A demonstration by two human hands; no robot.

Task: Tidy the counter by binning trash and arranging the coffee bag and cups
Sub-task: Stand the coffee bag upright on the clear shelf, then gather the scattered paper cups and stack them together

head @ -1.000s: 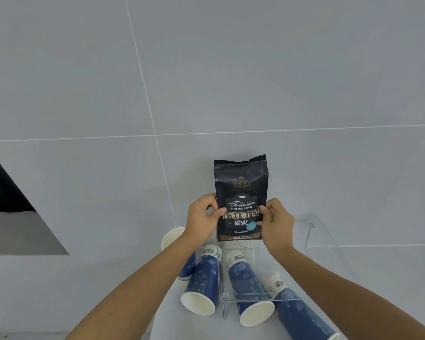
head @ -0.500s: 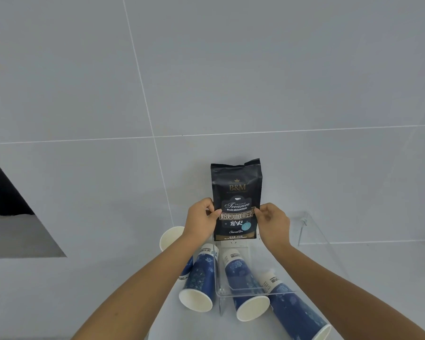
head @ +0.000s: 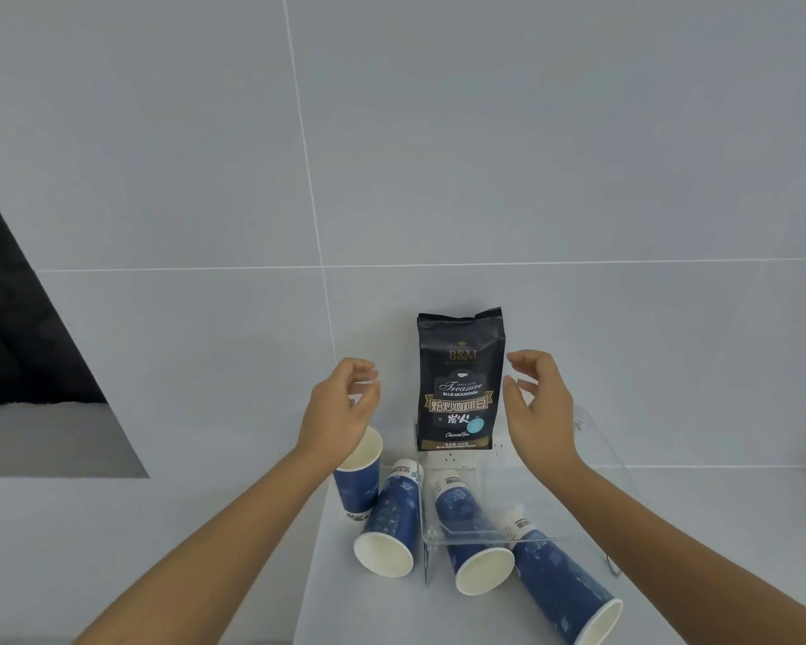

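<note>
Black coffee bag (head: pixel 460 381): stands upright on top of a clear plastic stand (head: pixel 592 463), its back against the pale tiled wall (head: pixel 392 155).
Bag writing: gold "B&M" under a small crown; "ORIGINAL Treasure BLUE MOUNTAIN"; a band of Chinese characters; "Charcoal fire"; "BLUE MOUNTAIN FOOD" along the bottom edge.
Left hand (head: pixel 340 412): beside the bag's left edge, clear of it, fingers loosely curled and spread, holding nothing.
Right hand (head: pixel 533 407): just beside the bag's right edge, fingers curved and apart, holding nothing; whether the fingertips graze the bag cannot be told.
Blue paper cups: one upright cup (head: pixel 359 477) below the left hand; three lying on their sides on the white counter (head: pixel 326 598), a left cup (head: pixel 389 528), a middle cup (head: pixel 468 533) under the stand, and a right cup (head: pixel 561 584). Their small printed labels are too blurred to read.
Wall sockets (head: pixel 447 458): white, just below the bag.
</note>
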